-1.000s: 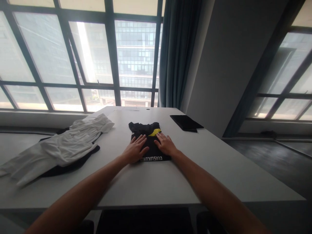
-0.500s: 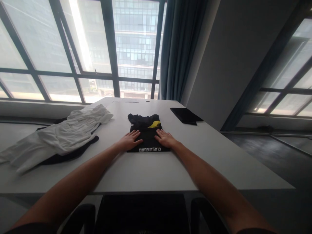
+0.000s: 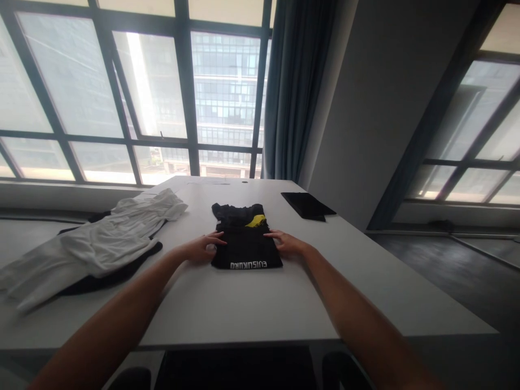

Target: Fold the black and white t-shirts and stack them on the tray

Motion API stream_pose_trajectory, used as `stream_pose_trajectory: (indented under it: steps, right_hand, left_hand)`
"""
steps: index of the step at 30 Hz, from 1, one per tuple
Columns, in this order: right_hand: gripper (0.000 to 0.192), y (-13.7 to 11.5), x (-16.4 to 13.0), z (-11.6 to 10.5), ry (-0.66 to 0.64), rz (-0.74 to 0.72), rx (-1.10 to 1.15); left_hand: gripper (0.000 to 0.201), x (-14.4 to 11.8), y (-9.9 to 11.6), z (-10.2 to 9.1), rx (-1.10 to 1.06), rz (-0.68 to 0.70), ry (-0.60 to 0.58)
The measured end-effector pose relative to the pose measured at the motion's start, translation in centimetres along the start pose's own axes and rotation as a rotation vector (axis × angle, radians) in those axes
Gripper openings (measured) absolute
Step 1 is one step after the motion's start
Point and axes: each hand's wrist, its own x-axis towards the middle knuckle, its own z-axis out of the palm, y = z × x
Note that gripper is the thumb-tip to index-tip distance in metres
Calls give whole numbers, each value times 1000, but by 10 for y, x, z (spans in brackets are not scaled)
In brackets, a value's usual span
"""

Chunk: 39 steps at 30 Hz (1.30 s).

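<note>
White garment (image 3: pixel 101 238) heaped over dark cloth at desk (image 3: pixel 252 303) left. Left hand (image 3: pixel 200 249) loosely curled, fingertips at left edge of folded black shirt (image 3: pixel 246 244) lying mid-desk. Right hand (image 3: pixel 287 243) flat, unclenched, touching shirt's right edge. Black flat item (image 3: pixel 307 205) far right.

Your left hand (image 3: pixel 200 250) and right hand (image 3: pixel 286 244) rest at either edge of the folded black shirt (image 3: pixel 245 244) on the white desk (image 3: pixel 252 303). White clothes (image 3: pixel 97 238) lie heaped to your left; a black folded item (image 3: pixel 309 205) sits far right.
</note>
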Motion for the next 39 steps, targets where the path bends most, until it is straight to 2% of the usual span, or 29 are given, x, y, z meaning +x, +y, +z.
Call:
stream_pose_trajectory:
  steps: [2, 4, 6, 8, 13, 16, 18, 20, 23, 25, 27, 29, 32, 34, 36, 39]
  right_hand:
    - [59, 1, 1, -1, -26, -32, 33]
    - [55, 2, 1, -1, -15, -57, 46]
    - [43, 2, 2, 1, 48, -88, 50]
    - [29, -2, 4, 4, 135, -130, 61]
    - [22, -17, 10, 12, 277, -163, 51]
    - [19, -21, 8, 8, 301, -129, 14]
    - [20, -23, 4, 1, 284, -143, 67]
    - [28, -28, 1, -7, 293, -194, 194]
    - [42, -37, 0, -13, 470, -195, 350]
    - [42, -42, 3, -10, 560, -91, 326]
    - [32, -44, 8, -3, 517, 43, 208]
    - [21, -42, 11, 5, 396, 158, 81]
    - [30, -39, 12, 9, 283, 234, 5]
    - [35, -40, 9, 8, 252, 219, 11]
    - [37, -43, 6, 5, 243, 192, 16]
    - [33, -48, 2, -1, 294, 128, 21]
  left_hand:
    - [52, 3, 1, 3, 33, 16, 57]
    - [55, 3, -1, 3, 51, 33, 25]
    - [61, 2, -5, 2, 57, 40, -48]
    - [63, 2, -8, 4, 77, 29, -55]
    - [60, 13, 1, 18, 187, -28, 132]
    - [51, 18, 14, 15, 183, 4, 260]
    - [36, 17, 22, 8, 48, 38, 329]
    - [26, 15, 28, 1, -176, 70, 386]
    - [45, 16, 30, -5, -491, 20, 519]
    - [59, 19, 28, -4, -576, -85, 576]
    - [63, 21, 22, -1, -554, -219, 528]
    - [68, 21, 18, 2, -484, -361, 422]
    - [91, 17, 15, 3, -342, -469, 321]
    - [92, 16, 19, 3, -207, -443, 327]
    - [72, 16, 26, 3, -111, -378, 376]
    - [40, 18, 38, 4, -87, -212, 528]
